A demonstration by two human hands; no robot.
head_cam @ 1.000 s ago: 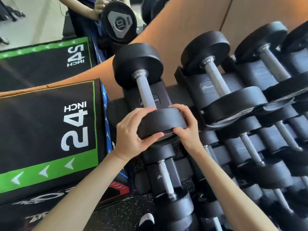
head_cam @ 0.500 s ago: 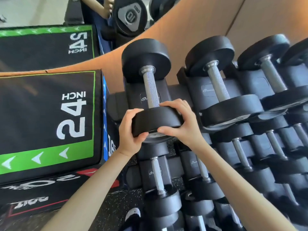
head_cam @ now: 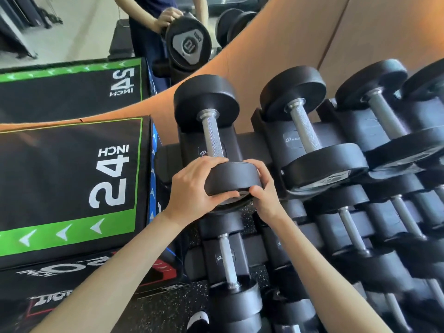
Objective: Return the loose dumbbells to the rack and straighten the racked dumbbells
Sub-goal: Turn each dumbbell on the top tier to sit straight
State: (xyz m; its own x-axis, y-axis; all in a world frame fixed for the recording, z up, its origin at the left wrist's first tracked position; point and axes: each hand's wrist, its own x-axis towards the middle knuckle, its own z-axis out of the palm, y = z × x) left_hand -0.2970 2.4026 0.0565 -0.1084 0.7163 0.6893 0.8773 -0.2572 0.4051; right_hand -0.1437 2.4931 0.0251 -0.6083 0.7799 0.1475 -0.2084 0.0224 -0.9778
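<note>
A black dumbbell (head_cam: 211, 135) with a knurled steel handle lies in the leftmost cradle on the top tier of the rack (head_cam: 252, 145). Its near head is gripped from both sides: my left hand (head_cam: 192, 186) wraps the left edge, my right hand (head_cam: 263, 188) the right edge and underside. The far head rests against the orange wall. More black dumbbells (head_cam: 310, 135) lie side by side to the right on the top tier. Others (head_cam: 228, 260) fill the lower tiers below my hands.
Stacked black plyo boxes, the top one marked "24 INCH" (head_cam: 72, 179), stand tight against the rack's left side. A mirror (head_cam: 96, 32) above them reflects the person and the dumbbell's "10" face. Speckled rubber floor (head_cam: 149, 311) and a shoe toe (head_cam: 198, 320) show below.
Both hands have stayed on the dumbbell's near head and shifted their grip around it. The head has turned slightly, and the view has moved a little.
</note>
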